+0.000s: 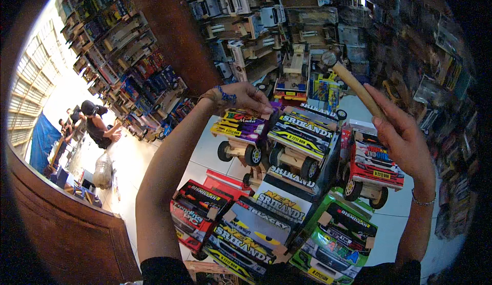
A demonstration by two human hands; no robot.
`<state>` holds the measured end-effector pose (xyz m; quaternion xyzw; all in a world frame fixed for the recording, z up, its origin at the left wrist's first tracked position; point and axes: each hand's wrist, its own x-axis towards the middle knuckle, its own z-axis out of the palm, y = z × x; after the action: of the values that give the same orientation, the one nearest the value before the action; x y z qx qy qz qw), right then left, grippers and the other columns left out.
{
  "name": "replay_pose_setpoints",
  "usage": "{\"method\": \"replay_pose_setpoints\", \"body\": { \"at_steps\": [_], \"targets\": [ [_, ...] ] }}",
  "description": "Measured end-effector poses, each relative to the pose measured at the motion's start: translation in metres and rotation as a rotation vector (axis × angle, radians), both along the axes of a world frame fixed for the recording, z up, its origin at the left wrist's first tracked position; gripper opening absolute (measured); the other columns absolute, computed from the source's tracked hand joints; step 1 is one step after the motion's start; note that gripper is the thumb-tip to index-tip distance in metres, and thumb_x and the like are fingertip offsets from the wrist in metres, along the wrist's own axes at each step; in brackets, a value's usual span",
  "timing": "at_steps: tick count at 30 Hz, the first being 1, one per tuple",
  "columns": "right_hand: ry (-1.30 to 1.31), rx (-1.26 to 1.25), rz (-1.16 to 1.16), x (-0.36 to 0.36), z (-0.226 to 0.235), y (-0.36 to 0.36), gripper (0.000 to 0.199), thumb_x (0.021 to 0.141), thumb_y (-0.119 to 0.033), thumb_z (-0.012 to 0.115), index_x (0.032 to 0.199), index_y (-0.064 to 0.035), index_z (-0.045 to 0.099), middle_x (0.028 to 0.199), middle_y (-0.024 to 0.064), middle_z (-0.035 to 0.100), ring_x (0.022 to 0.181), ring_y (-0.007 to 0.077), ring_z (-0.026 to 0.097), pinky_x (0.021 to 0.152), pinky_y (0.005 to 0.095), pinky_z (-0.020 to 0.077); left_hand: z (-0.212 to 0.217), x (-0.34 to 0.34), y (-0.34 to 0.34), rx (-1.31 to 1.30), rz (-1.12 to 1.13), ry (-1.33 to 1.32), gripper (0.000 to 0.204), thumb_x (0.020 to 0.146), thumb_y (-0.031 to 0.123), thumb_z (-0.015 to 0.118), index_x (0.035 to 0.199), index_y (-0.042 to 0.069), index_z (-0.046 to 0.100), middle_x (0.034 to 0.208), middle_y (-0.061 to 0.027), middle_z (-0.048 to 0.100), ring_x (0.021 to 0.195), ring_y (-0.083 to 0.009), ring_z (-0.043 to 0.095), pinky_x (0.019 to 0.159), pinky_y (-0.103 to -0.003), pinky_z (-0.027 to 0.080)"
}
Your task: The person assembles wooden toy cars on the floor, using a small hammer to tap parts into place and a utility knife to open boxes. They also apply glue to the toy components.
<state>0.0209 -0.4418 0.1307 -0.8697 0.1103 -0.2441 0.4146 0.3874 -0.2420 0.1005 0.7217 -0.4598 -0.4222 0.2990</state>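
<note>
My right hand is wrapped around the wooden handle of a hammer, raised with its round metal head up and to the left. My left hand reaches to the top edge of a purple and yellow toy truck. Its fingers are drawn together there, beside a small tan piece; whatever they pinch is too small to tell. Right of that stands a black, white and yellow toy truck. A red toy truck sits below my right hand. All three have black wheels and printed fronts.
Closer to me are a red and black truck, a grey and yellow truck and a green truck. An unpainted wooden truck stands behind. Stacked toy trucks line the walls. At left, a person sits beyond a brown wooden door.
</note>
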Motion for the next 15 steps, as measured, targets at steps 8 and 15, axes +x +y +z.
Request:
{"method": "replay_pose_setpoints", "body": {
  "at_steps": [8, 15],
  "targets": [
    [0.114, 0.011, -0.042, 0.003, -0.007, -0.002, 0.052, 0.101, -0.009, 0.055, 0.153, -0.0138, 0.048, 0.107, -0.0002, 0.060, 0.081, 0.0068, 0.046, 0.073, 0.0231, 0.0403, -0.031, 0.037, -0.031, 0.104, -0.072, -0.110, 0.030, 0.088, 0.036, 0.082, 0.103, 0.009, 0.080, 0.094, 0.0013, 0.076, 0.086, -0.0072, 0.064, 0.077, -0.022, 0.050],
    [0.220, 0.000, -0.041, 0.015, -0.010, 0.007, 0.049, 0.102, -0.009, 0.056, 0.150, -0.0117, 0.050, 0.129, 0.0071, 0.066, 0.104, 0.0118, 0.059, 0.094, 0.0282, 0.0475, -0.033, 0.032, -0.021, 0.060, -0.030, -0.070, 0.030, 0.087, 0.033, 0.082, 0.103, 0.008, 0.080, 0.096, 0.0000, 0.076, 0.088, -0.0079, 0.066, 0.083, -0.022, 0.050]
  ]
}}
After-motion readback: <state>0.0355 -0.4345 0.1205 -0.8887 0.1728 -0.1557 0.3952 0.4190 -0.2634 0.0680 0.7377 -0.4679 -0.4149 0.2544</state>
